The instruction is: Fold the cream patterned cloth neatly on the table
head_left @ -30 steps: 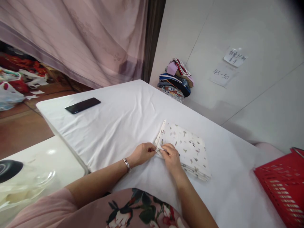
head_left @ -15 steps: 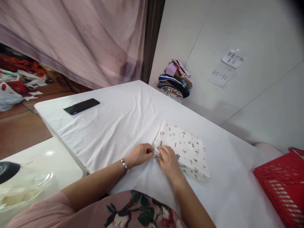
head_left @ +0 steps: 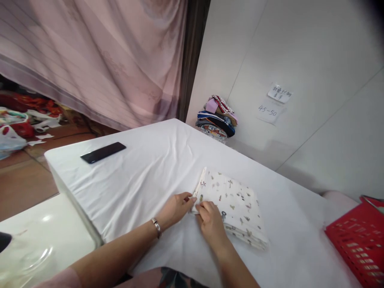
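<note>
A folded white cloth point(head_left: 237, 200) printed with small plants and figures lies in several layers on the white-covered table point(head_left: 144, 168). At its near left corner, my left hand point(head_left: 177, 209) pinches the edge between thumb and fingers, a silver bracelet on the wrist. Close beside it, my right hand point(head_left: 210, 222) is closed with curled fingers on the same corner. The fingertips of both hands nearly meet there. Part of the corner is hidden behind the fingers.
A black phone point(head_left: 103, 152) lies at the table's far left. Beyond the far edge is a pile of folded clothes point(head_left: 216, 118) by the wall. To the right stands a red plastic basket point(head_left: 357, 240). A pink curtain point(head_left: 120, 60) hangs behind; a white surface point(head_left: 69, 224) adjoins at left.
The view has tilted up, so everything sits lower in the picture. My right fingers have curled in more at the cloth's corner, and my left fingers have shifted slightly along the edge.
</note>
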`<state>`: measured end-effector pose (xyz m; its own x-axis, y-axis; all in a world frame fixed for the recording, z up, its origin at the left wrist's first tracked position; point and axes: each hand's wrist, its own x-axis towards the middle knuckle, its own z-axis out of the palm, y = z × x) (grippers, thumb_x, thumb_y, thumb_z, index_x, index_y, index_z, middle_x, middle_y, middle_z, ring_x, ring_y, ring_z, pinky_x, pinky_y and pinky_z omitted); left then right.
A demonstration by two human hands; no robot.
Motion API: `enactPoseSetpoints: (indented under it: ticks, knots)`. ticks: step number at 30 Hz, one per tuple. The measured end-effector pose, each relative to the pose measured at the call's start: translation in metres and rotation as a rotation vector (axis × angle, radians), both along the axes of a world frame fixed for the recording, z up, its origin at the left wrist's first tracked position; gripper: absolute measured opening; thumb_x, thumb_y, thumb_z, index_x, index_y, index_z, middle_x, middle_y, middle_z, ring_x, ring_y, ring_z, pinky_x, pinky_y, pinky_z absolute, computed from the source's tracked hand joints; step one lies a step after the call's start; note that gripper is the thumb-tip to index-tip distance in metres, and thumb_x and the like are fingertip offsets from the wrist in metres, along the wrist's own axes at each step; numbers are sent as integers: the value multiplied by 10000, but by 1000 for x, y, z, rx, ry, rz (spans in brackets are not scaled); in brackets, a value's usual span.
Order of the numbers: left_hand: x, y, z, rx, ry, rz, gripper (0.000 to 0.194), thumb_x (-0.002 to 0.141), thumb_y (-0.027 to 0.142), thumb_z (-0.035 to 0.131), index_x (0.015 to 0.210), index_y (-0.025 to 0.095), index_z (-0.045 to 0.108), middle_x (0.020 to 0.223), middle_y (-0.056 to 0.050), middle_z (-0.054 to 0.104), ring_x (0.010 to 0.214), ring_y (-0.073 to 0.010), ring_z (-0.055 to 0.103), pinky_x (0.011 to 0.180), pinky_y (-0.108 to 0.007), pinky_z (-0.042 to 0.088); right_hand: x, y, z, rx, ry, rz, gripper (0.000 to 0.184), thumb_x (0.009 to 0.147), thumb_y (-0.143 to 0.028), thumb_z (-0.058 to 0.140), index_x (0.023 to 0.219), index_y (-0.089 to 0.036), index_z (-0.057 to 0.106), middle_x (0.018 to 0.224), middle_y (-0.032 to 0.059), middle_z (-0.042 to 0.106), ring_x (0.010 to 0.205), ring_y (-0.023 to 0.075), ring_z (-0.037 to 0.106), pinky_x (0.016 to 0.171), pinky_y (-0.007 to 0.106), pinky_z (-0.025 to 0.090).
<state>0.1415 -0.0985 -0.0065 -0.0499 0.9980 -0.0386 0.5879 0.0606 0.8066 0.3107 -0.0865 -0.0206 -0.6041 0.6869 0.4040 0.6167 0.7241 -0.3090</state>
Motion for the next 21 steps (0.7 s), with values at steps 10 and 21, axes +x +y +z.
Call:
enactPoseSetpoints:
  ticks: [10,21]
  knots:
    - [11,20,2,-122,128,2,357,765,417,508,1031,183,554,834,-51,683,742,-196,627,593,-250,372,22,-12,22,-40,36,105,259,819,-125,489,1013,-243,613,1003,43,617,938,195,547,821,351,462]
    - [7,22,8,-121,220,-77,387,783,433,474,1086,196,519,830,-56,672,711,-195,612,586,-256,363,156,15,-14,-153,-96,-560,409,876,-409,418,1228,-243,542,1372,71,439,1294,290,343,992,525,348]
